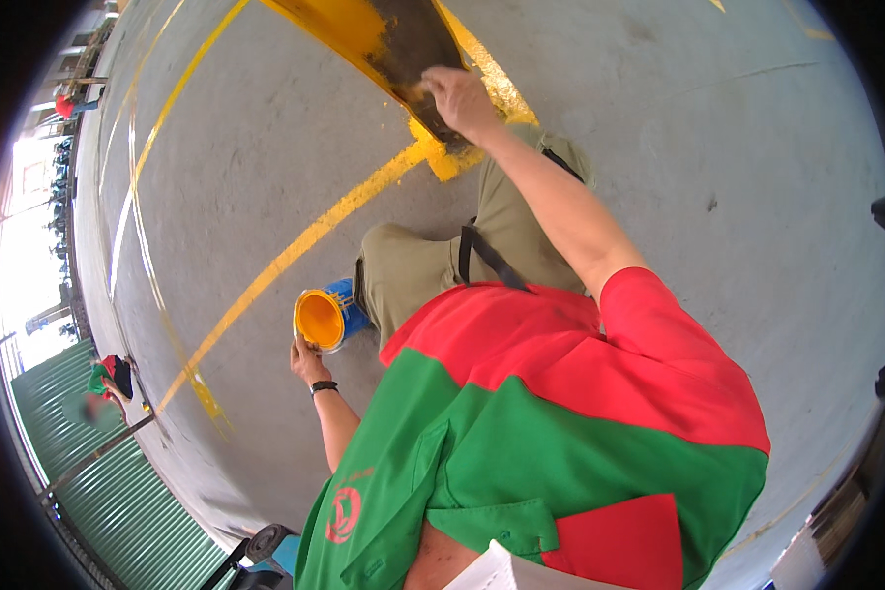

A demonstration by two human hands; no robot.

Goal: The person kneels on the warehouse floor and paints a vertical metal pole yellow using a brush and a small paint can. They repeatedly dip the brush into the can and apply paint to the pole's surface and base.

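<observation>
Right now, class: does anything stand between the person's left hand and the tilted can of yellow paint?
Nothing visible does. The left hand sits right at the lower rim of the paint can, touching or nearly so. The bent knee lies beside the can, not between. The right hand is far off, at the yellow kerb.

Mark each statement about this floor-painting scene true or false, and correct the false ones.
1. The left hand holds a can of yellow paint. True.
2. The right hand rests on the person's knee. False: it is stretched out to the half-painted yellow kerb block at the top of the picture.
3. The paint in the can is blue. False: the paint is yellow; only the can's outside is blue.
4. A yellow line runs across the grey concrete floor. True.
5. The person wears a black band on the left wrist. True.
</observation>
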